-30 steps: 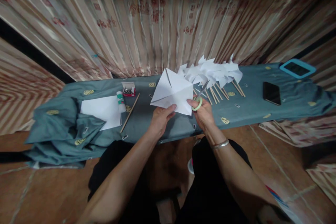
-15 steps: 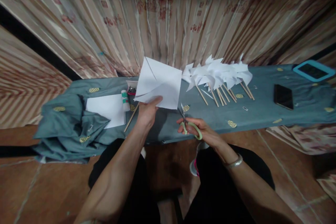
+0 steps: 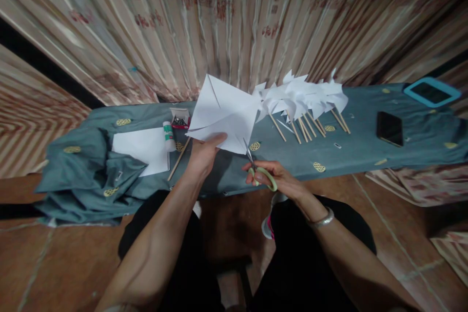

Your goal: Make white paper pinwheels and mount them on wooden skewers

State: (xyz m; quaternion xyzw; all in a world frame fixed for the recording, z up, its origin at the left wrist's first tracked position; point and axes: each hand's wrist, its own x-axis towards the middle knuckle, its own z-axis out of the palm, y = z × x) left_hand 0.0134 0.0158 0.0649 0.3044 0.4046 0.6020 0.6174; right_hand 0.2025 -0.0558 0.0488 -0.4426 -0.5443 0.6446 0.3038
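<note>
Gripping a white paper square (image 3: 231, 111) raised above the cloth-covered bench (image 3: 356, 131), the left hand (image 3: 204, 153) pinches its near edge, thumb on top, fingers hidden underneath. Two slits run into the sheet, from the far corner and the left corner, both stopping short of the middle. The right hand (image 3: 280, 178) has its fingers around the green handles of the scissors (image 3: 255, 166), whose blades point at the square's near right corner; whether metal touches paper I cannot tell. The likeliest trouble, I judge, is a slit cut too deep, which would part the sheet at its middle. Held by one edge only, the paper could also sag or twist and send a cut astray.

Left of the sheet, a small box (image 3: 185, 125) stands with its lid up, holding metal pieces (image 3: 179, 121) too small to identify; a knock from the left forearm might spill them. A glue stick (image 3: 168, 135) lies just beside it, its contents out of sight, near a wooden stick (image 3: 178, 160) and a stack of paper (image 3: 141, 146). To the right, paper pinwheels (image 3: 300, 93) lie bunched; farther right are a phone (image 3: 389, 128) and a blue-framed device (image 3: 432, 91).
</note>
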